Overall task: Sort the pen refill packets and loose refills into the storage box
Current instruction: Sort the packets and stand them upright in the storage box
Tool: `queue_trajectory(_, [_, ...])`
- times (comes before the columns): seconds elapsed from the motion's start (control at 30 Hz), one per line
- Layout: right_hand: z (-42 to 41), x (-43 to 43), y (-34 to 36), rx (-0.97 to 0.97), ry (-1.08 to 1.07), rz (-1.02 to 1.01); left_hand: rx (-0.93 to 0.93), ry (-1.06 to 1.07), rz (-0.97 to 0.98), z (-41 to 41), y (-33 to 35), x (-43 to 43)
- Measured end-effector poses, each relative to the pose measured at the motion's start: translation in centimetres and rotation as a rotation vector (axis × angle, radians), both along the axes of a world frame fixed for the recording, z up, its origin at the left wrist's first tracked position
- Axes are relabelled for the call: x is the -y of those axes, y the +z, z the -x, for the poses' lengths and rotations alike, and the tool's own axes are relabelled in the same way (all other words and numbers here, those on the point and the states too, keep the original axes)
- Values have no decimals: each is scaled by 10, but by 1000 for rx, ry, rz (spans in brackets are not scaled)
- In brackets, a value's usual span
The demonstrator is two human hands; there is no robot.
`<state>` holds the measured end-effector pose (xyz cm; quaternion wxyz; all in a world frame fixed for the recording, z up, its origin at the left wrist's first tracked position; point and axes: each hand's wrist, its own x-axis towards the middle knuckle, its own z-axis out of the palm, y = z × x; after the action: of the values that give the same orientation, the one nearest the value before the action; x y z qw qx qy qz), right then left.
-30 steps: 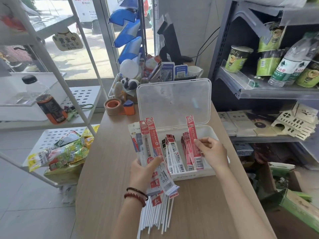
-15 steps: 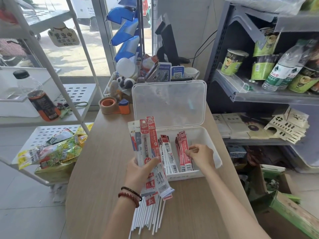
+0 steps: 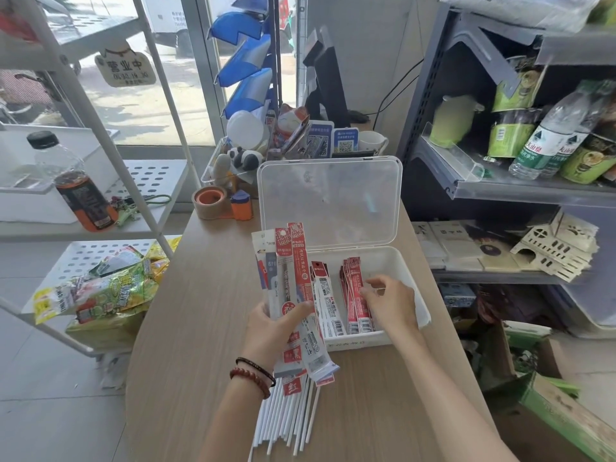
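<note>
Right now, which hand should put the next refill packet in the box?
The right hand: it is inside the storage box, touching the red packets, while the left hand is full, gripping the bundle of packets.

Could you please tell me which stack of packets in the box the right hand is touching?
The red stack, on the right inside the box: the right hand touches it. The white stack stands to its left, untouched.
</note>
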<state>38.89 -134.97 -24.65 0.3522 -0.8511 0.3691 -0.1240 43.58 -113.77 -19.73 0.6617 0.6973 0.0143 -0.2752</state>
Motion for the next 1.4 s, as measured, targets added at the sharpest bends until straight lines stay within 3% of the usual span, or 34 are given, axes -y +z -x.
queue_trajectory(0.07, [4, -6, 11, 107, 7, 7, -1, -3, 2, -1, 0, 0])
queue_trajectory(0.17, [8, -18, 36, 258, 144, -177, -4, -3, 1, -1, 0, 2])
queue_trajectory(0.3, [9, -39, 58, 281, 364, -399, 10, -33, -8, 0, 0, 7])
queue_trajectory(0.77, [5, -45, 66, 324, 331, -632, 63, -56, 40, 5, 2, 9])
queue_trajectory(0.93, [7, -44, 70, 307, 323, -588, 88, -75, 53, 5, 3, 12])
queue_trajectory(1.4, [8, -42, 64, 304, 299, -742, 70, -26, 84, 6, 2, 10])
